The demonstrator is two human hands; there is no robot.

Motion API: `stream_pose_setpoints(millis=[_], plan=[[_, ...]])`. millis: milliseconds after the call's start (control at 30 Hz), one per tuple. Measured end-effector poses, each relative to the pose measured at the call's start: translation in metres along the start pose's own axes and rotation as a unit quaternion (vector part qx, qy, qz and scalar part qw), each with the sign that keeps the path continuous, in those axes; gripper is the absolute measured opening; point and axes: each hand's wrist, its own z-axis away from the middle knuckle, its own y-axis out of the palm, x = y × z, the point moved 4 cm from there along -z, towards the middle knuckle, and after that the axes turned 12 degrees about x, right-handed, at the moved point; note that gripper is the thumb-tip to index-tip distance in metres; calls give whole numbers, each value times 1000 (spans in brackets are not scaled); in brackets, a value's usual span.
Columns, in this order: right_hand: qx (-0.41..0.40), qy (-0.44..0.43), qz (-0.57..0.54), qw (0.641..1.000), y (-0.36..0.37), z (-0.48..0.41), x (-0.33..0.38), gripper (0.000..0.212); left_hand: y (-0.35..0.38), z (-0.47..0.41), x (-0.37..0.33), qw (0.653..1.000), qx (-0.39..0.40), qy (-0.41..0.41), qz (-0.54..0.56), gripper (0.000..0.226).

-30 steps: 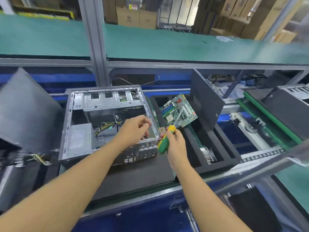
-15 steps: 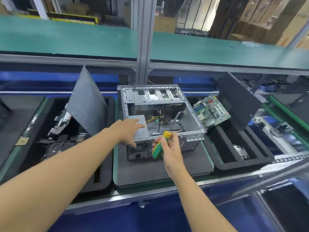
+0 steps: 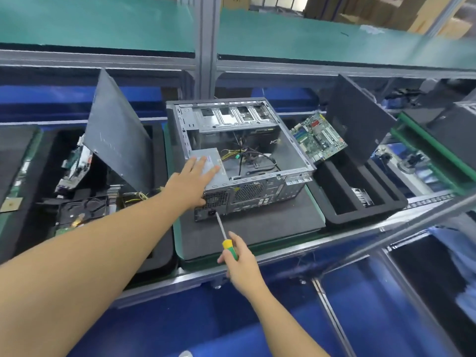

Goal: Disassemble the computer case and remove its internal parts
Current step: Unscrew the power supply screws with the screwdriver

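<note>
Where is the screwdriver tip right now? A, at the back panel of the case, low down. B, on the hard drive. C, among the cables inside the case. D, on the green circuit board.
A: the right hand holds the screwdriver with its tip at the lower rear of the case.

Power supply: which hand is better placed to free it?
Right hand: it holds the screwdriver, tip at the case's rear panel; the left hand lies flat on the power supply, likely steadying.

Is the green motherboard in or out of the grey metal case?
Out. The green motherboard leans in the black foam tray right of the open grey metal computer case, whose floor holds loose cables.
</note>
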Motion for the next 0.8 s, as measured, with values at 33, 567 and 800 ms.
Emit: stream_pose_setpoints(millis=[33, 567, 800], plan=[[10, 13, 11, 1000, 4, -1, -5, 46, 0, 0, -1, 1000, -5, -1, -2, 108], [31, 76, 86, 993, 38, -33, 11, 51, -3, 7, -4, 999, -9, -11, 32, 107], [14, 83, 80, 993, 35, -31, 12, 51, -2, 4, -3, 999, -2, -10, 39, 108]])
